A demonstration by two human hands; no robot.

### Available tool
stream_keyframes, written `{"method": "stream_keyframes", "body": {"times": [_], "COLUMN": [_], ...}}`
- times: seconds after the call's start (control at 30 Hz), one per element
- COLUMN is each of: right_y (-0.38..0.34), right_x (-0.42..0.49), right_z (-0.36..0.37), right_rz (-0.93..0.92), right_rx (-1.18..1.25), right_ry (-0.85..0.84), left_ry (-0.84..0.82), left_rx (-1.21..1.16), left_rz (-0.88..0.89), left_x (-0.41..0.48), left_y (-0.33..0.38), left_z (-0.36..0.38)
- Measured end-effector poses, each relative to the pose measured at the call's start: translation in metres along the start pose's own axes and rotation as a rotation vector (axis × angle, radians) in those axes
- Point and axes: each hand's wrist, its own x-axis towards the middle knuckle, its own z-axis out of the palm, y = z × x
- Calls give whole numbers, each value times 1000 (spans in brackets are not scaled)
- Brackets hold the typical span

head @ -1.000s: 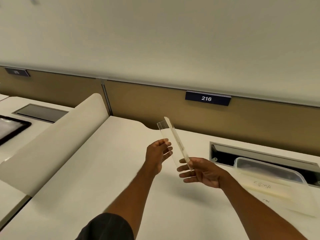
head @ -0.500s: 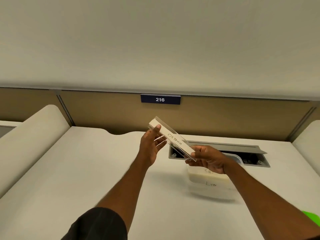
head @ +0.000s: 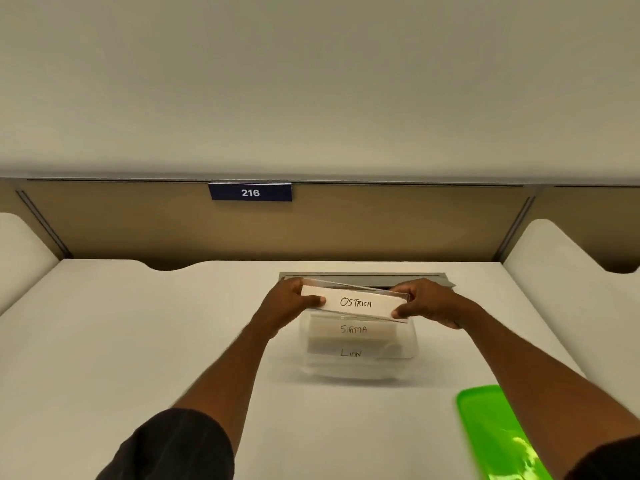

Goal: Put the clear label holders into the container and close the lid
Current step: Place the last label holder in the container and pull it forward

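Note:
I hold a clear label holder (head: 356, 302) with a white card reading OSTRICH level above the container. My left hand (head: 284, 306) grips its left end and my right hand (head: 427, 304) grips its right end. Below it stands the clear plastic container (head: 410, 348) on the white desk, open at the top. Inside it lie other clear holders with cards reading SIGMA (head: 353, 329) and one that looks like LINN (head: 350, 353). The bright green lid (head: 491, 431) lies flat on the desk at the lower right, apart from the container.
A grey cable hatch (head: 367, 278) is set into the white desk (head: 138, 341) just behind the container. A tan partition with a blue 216 sign (head: 250, 192) runs along the back. White side dividers (head: 561, 271) rise at left and right.
The view swung right and down, centring the container. The holder turned from tilted to level and moved over the container, both hands now gripping its ends. The green lid came into view.

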Motion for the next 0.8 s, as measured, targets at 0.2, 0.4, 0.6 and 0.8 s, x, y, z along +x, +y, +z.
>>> {"method": "stream_keyframes", "body": {"times": [0.2,0.4,0.6,0.8], "right_y": [13,17,24,30], "right_x": [5,19,27,31], "right_z": [3,13,22,24], "right_rz": [-22,-53,-64,-70], "right_rx": [-423,-684,-812,-924], "right_ry": [10,-17,1,61], "left_ry": [-56,-106,-156,-148], "left_rx": [556,1086,1306,1355], "left_rz": [11,129,261,265], "left_x": [2,5,10,19], "left_y": [-15,-20,-20,-22], "left_z": [19,32,45,56]}}
